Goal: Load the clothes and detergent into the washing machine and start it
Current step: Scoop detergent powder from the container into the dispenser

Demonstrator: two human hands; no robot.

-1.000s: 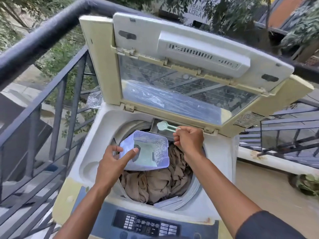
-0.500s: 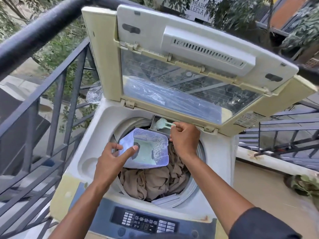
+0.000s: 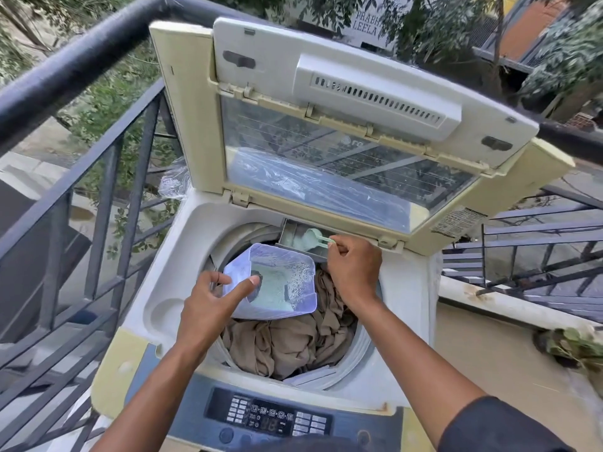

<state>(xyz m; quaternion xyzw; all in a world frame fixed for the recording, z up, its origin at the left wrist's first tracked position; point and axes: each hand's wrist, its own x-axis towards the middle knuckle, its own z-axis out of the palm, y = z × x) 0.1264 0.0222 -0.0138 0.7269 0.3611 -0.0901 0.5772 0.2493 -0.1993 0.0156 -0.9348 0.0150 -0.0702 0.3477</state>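
**Scoop over the detergent drawer, tub held above the load**

While the washing machine (image 3: pixel 404 324) stands with its lid (image 3: pixel 342 125) propped open against the balcony railing (image 3: pixel 75 70), both hands work over the drum opening. The right hand (image 3: pixel 354 270) pinches the handle of a pale green scoop (image 3: pixel 315 239) between thumb and fingertips, with the bowl of the scoop sitting over the detergent drawer (image 3: pixel 292 234) at the back rim of the opening, under the lower edge of the lid. The left hand (image 3: pixel 212 308) grips a clear plastic detergent tub (image 3: pixel 277 282), thumb laid across its near wall and fingers wrapped round its left side; the tub is tilted, open mouth facing up toward the camera, with pale powder clinging to its inner walls. It hangs above the left back part of the drum, just beside the drawer. Below it, brown clothes (image 3: pixel 293 344) lie crumpled in the drum, filling it up toward the rim. At the front edge of the machine, the control panel (image 3: pixel 269 415) shows rows of buttons and a small display. A dark sleeve (image 3: pixel 502 425) covers the right upper arm.
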